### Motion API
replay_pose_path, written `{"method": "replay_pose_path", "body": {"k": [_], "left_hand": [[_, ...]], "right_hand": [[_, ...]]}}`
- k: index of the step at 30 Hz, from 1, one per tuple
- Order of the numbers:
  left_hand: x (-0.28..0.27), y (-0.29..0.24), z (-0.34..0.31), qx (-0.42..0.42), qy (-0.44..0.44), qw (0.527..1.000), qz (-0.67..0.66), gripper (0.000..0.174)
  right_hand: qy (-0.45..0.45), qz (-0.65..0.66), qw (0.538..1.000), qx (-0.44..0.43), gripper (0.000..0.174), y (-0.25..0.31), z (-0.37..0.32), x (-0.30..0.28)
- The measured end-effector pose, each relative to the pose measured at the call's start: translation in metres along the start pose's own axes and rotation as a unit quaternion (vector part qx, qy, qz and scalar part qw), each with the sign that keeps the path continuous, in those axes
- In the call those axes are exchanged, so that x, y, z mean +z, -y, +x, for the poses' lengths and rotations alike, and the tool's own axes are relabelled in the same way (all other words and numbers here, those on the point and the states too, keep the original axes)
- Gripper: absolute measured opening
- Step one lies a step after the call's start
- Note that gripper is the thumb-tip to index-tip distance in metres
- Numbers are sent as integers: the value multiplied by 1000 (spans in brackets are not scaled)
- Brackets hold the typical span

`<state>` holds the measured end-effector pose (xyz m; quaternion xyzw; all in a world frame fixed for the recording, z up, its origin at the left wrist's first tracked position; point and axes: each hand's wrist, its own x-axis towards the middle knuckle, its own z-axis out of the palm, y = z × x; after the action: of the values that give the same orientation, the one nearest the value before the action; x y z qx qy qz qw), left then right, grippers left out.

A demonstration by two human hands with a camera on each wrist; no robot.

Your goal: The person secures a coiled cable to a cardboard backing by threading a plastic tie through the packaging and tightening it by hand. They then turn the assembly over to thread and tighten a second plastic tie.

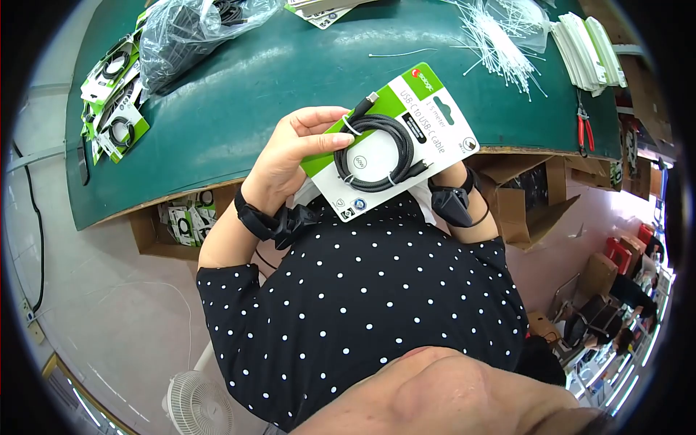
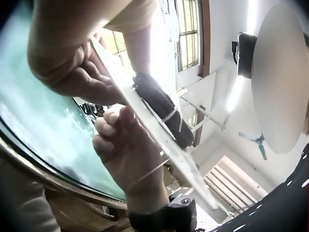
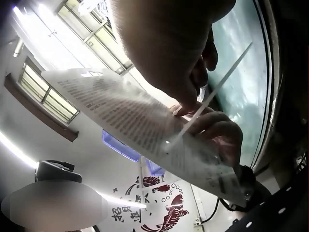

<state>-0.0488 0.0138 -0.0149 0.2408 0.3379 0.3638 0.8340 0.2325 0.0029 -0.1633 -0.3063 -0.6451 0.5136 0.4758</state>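
My left hand (image 1: 293, 148) pinches the left edge of a green and white USB-C cable card (image 1: 442, 138), thumb in front and fingers behind. A coiled black cable (image 1: 409, 138) lies on the card's front, bound by white cable ties (image 1: 350, 126). My right hand (image 3: 169, 53) is behind the card, mostly hidden from the head view. Its curled fingertips meet close to the left fingertips and pinch a pale strip there, seemingly a cable tie. Another tie's long tail (image 3: 219, 87) sticks out from the card's printed back.
Loose white cable ties (image 1: 500, 47), stacked cards (image 1: 580, 54) and red-handled cutters (image 1: 584, 130) lie on the green table (image 1: 290, 65) at right. Packed cables (image 1: 119, 130) and a plastic bag (image 1: 181, 43) lie at left. Cardboard boxes (image 1: 529, 196) stand below the table edge.
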Motion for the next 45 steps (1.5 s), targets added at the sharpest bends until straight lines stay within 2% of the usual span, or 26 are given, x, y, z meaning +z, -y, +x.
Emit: {"method": "replay_pose_path", "body": {"k": [1,2,5,6,9,10,11,12,13,14,15,16,21,28,32,41,44,45], "left_hand": [[0,-1,-1,-1,0,1000,0,39],[0,-2,-2,10,4,1000,-8,39],[1,-5,-3,33,14,999,-25,39],[1,-5,-2,45,9,998,-33,39],[2,-4,0,66,-1,997,-43,38],[2,-3,1,92,-30,995,-28,38],[2,-1,1,118,-60,991,-14,37],[2,0,3,144,-89,985,0,37],[4,1,5,146,-89,985,0,37],[5,2,6,162,-103,981,19,37],[6,4,7,177,-118,976,37,37],[8,6,8,191,-131,971,56,37],[14,10,8,214,-115,968,70,38],[6,14,8,172,-108,977,66,37],[3,13,7,143,-118,979,85,34],[0,16,9,142,-99,984,42,35],[-2,16,8,140,-103,983,52,36],[-3,16,7,140,-103,983,51,36]], "right_hand": [[0,-144,989,-30,52,0,3,4],[-1,-144,989,-31,52,3,5,8],[-31,45,998,-15,48,48,25,19],[-30,45,998,-17,48,58,33,16],[-191,73,967,153,40,87,53,6],[-191,73,967,151,40,97,59,5],[-309,-11,949,59,35,108,66,6],[-419,-94,902,-36,30,118,72,8],[-419,-94,902,-38,30,129,78,11],[-341,-226,907,-103,29,142,82,17],[-254,-352,885,-165,30,152,85,22],[-161,-469,840,-221,30,156,86,27],[-126,-484,843,-200,26,148,92,33],[-106,-423,874,-213,19,132,86,32],[-39,-426,885,-185,21,138,92,25],[2,-430,883,-187,27,146,114,32],[20,-351,927,-135,24,141,117,31],[20,-350,927,-134,24,141,116,32]]}}
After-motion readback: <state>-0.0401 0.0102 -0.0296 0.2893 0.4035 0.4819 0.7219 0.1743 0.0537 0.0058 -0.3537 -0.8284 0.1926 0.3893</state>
